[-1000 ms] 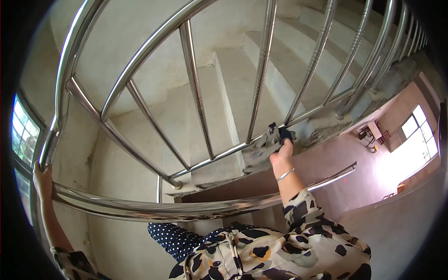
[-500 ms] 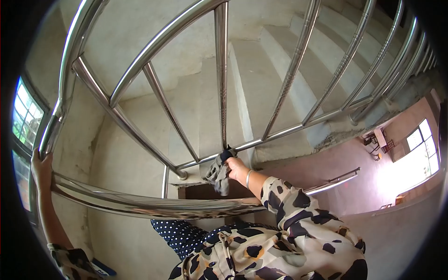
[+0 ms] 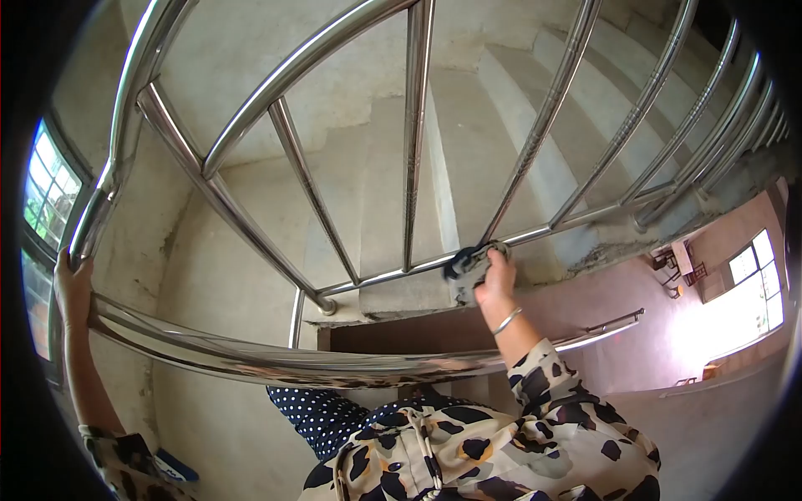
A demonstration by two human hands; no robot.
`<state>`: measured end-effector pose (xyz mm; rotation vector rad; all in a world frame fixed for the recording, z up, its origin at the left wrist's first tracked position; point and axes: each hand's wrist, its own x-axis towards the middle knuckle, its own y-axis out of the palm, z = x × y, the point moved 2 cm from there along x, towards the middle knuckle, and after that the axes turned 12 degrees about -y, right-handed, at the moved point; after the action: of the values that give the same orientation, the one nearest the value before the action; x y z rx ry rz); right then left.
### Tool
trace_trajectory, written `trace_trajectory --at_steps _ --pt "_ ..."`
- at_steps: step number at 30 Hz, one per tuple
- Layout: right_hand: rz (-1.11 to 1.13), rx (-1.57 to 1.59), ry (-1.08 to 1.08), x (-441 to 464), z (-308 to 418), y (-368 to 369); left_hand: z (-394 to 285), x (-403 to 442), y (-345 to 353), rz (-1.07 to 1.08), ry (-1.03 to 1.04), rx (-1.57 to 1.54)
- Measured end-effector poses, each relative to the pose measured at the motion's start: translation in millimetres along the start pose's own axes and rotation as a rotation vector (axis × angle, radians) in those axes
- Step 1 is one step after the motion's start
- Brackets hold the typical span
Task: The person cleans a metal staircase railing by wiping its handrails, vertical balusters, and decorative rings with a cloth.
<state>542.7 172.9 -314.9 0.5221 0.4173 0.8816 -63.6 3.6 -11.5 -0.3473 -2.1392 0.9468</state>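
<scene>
a concrete staircase [image 3: 472, 138] fills the far side, climbing toward the far right. in front of it runs a shiny metal railing with slanting bars, and behind its right-hand stretch a pinkish lower room [image 3: 635, 330] opens out. the person's patterned shirt [image 3: 501, 447] takes up the near edge, with dotted trousers [image 3: 316, 420] just to its left. a thick near handrail [image 3: 276, 363] crosses in front of the body, and a curved left handrail [image 3: 124, 134] rises on the far left, beside a barred window [image 3: 52, 185].

the left grip [image 3: 73, 288] is closed on the lower end of the left handrail, the same place as half a second ago. the right grip [image 3: 499, 282] is closed on a grey and dark cloth [image 3: 466, 274], bunched against the bottom rail [image 3: 522, 237] at the foot of one upright [image 3: 541, 125]. half a second ago cloth and grip were farther left, at the foot of the neighbouring bar, with the cloth hanging lower; a second ago they were farther right, one bar past this one. the forearm, which slanted left in the previous frame, now reaches more directly away from the body. a thin bangle [image 3: 507, 320] circles the right wrist.
</scene>
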Motion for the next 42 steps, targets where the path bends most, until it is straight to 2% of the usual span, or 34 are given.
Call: trace_trajectory --at_steps 1,3,5,7,9,11,13,14,15,17,18,20,23,24,25,27,28,29,30,31,33,34,35,37,39,42 --pt "-0.049 0.14 0.056 -7 -12 3 -1 1 0 0.044 -0.037 0.018" --pt "0.0 0.159 0.15 -20 -22 8 -1 -1 0 0.089 -0.073 0.036" --pt "0.074 0.028 0.417 -35 -32 12 -5 -3 -1 0.034 -0.033 0.036" --pt "0.245 0.059 0.429 -56 -21 28 -4 -4 0 0.006 -0.039 0.049" --pt "0.43 0.041 0.178 -54 3 59 -1 -2 0 -0.015 -0.051 0.071" --pt "0.654 -0.349 -0.421 -36 22 88 3 2 2 0.016 -0.003 0.034" --pt "0.885 -0.64 -0.535 -13 12 109 6 3 5 -0.016 0.01 0.012" --pt "1.074 -0.803 -0.561 4 -14 107 7 3 4 -0.058 0.018 -0.013" --pt "1.258 -1.008 -0.533 27 -57 98 5 2 2 -0.062 0.017 -0.013" --pt "1.536 -1.296 -0.093 20 -61 90 -4 -2 0 0.062 -0.022 -0.033" --pt "1.541 -1.297 -0.093 19 -62 94 -2 0 1 0.061 -0.027 -0.032" --pt "1.653 -1.522 0.038 5 -55 105 1 1 1 0.063 0.016 -0.081" --pt "1.723 -1.565 0.007 2 -47 105 -5 -2 -1 0.068 -0.038 -0.032" --pt "1.845 -1.683 -0.414 6 -53 97 -8 -5 -3 0.073 -0.062 -0.012" --pt "2.121 -1.959 -0.667 3 -53 96 -5 -3 -3 0.066 -0.068 -0.016" --pt "1.738 -1.89 -0.802 -12 -18 80 3 1 2 0.026 -0.026 -0.03" --pt "1.738 -1.896 -0.783 -17 -6 68 -1 -1 0 0.077 -0.026 -0.047" --pt "1.737 -1.828 -0.983 -22 7 58 -1 -1 0 0.114 -0.041 -0.052" --pt "1.72 -1.754 -1.186 -25 21 50 3 0 2 0.064 -0.032 -0.033" --pt "1.706 -1.765 -1.184 -27 33 41 4 2 3 0.006 -0.023 -0.018" --pt "1.574 -1.541 -1.144 -25 56 28 0 1 0 0.005 -0.027 0.008" --pt "1.493 -1.525 -0.996 -14 63 19 -1 -1 0 0.007 -0.038 0.045" --pt "1.494 -1.526 -0.996 -10 75 18 5 2 2 0.008 -0.038 0.044" --pt "1.199 -1.22 -0.789 2 106 26 20 11 6 -0.057 0.008 0.071" --pt "1.007 -0.877 -0.76 4 138 41 15 9 4 -0.009 -0.029 0.073" --pt "0.699 -0.625 -1.157 1 196 88 14 11 3 0.022 -0.055 0.1"
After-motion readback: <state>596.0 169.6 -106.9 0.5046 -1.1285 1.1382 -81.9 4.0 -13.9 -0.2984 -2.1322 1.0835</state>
